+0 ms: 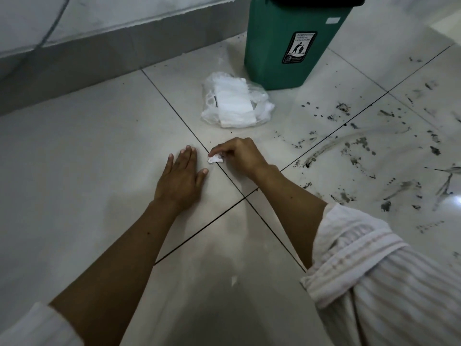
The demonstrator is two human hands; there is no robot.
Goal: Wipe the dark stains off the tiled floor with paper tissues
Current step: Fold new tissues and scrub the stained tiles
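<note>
Four pale tiles meet at a dark grout cross [245, 196] right between the forearms, and that is where the action sits. Along the far left runs a grey skirting [74, 68] at the foot of the wall, closing off that side, with a broad stretch of bare tiled floor [74, 171] between it and the hands. Up top stands a green bin [294, 43] with a black lid and a litter sticker, and just in front of it, nearly touching its base, lies a clear plastic pack of white tissues [234, 103]. Over to the right the floor opens out wide, but it is messy: dark stains [361, 151], specks, smears and curved streaks scattered across the right-hand tiles out to the frame edge. Now the hands. Left hand [180, 176] is flat on the tile, palm down, fingers straight and close together, thumb out to the side, nothing in it. Right hand [239, 156] is just beside it, fingers curled, pinching a small crumpled white tissue [215, 159] down against the floor right on the grout line, fingertips tight on the wad. Those two hands are close but not touching. Striped pale sleeve [374, 270] is pushed up on the right arm, forearm bare.
</note>
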